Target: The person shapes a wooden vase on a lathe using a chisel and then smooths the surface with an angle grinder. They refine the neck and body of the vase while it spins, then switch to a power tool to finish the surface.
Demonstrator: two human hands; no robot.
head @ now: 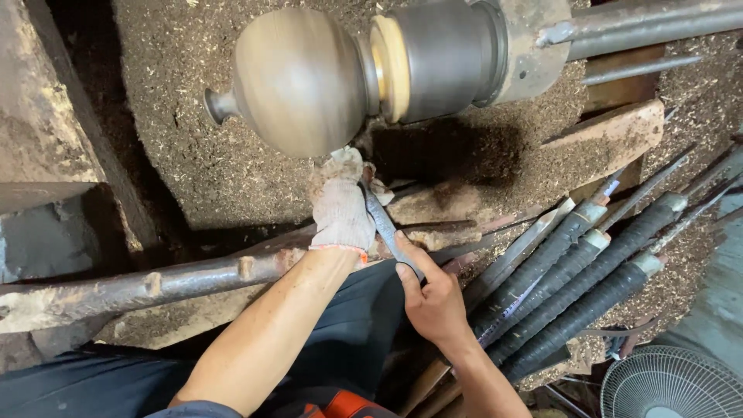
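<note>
Below the spinning wooden vase [298, 81], the gloved left hand [340, 209] and bare right hand [433, 302] each clench a grip on the turning chisel [385, 227].

Four black-wrapped tool handles [588, 286] lie side by side at the right; a white fan [672, 383] sits in the bottom-right corner, sawdust [193, 116] everywhere
</note>
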